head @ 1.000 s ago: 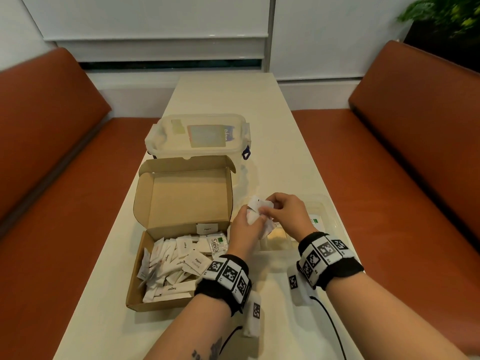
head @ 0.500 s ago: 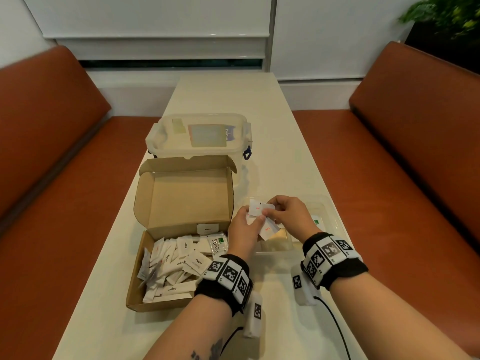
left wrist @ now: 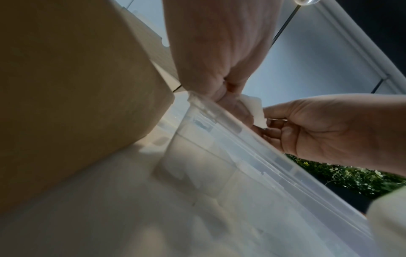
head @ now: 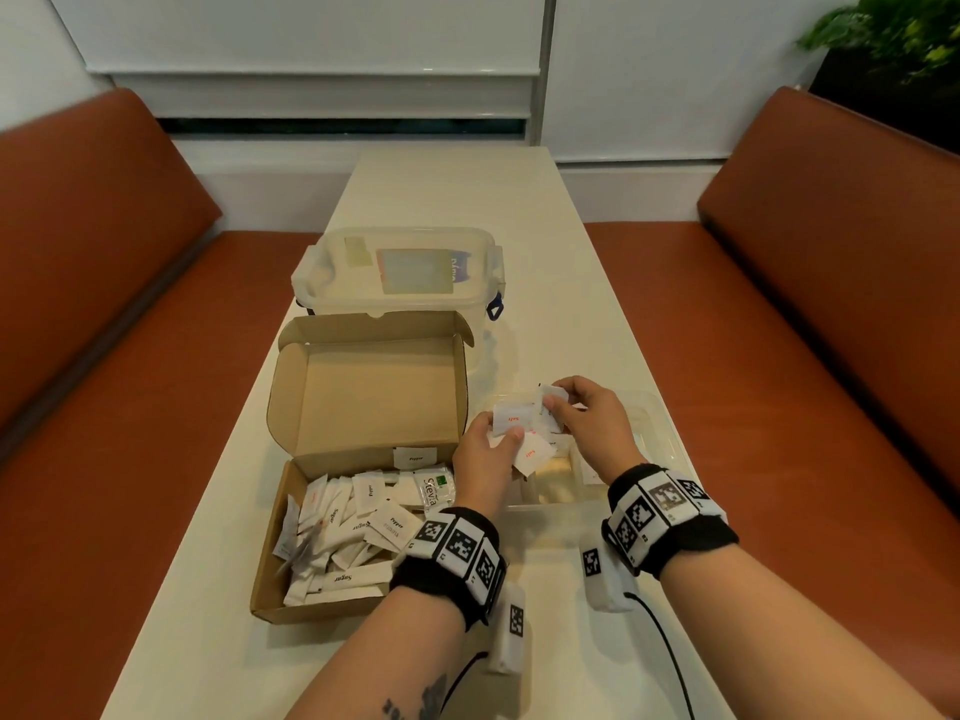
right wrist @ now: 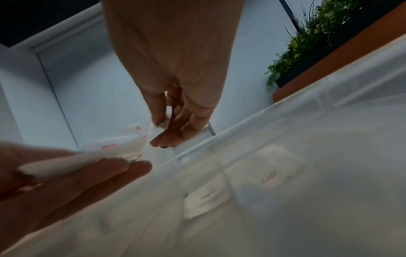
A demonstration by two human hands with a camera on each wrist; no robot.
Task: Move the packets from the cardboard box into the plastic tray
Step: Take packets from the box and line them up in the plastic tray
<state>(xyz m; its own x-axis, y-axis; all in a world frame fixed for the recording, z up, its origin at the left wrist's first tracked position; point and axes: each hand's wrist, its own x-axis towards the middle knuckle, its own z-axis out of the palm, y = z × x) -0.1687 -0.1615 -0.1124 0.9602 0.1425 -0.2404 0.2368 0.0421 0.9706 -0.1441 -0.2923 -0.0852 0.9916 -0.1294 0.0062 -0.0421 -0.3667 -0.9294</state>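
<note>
An open cardboard box (head: 291, 517) at the table's left holds several white packets (head: 358, 532). A clear plastic tray (head: 665, 433) lies to its right, with a few packets (right wrist: 206, 200) in its compartments. My left hand (head: 493, 444) holds a small fan of white salt packets (head: 511, 420) above the tray's left end. My right hand (head: 571, 407) pinches one packet (head: 550, 402) at the right edge of that fan. In the left wrist view the left hand (left wrist: 226, 97) grips the packets (left wrist: 252, 107) over the tray rim (left wrist: 241, 132).
A lidded clear plastic container (head: 400, 272) stands behind the cardboard box's raised lid (head: 374, 387). Brown bench seats (head: 779, 330) run along both sides of the narrow white table (head: 457, 200). A plant (head: 893, 33) stands at the back right.
The packets in the left hand have spread into a fan, and the right hand has drawn one packet a little to the right. Both hands stay above the tray.
</note>
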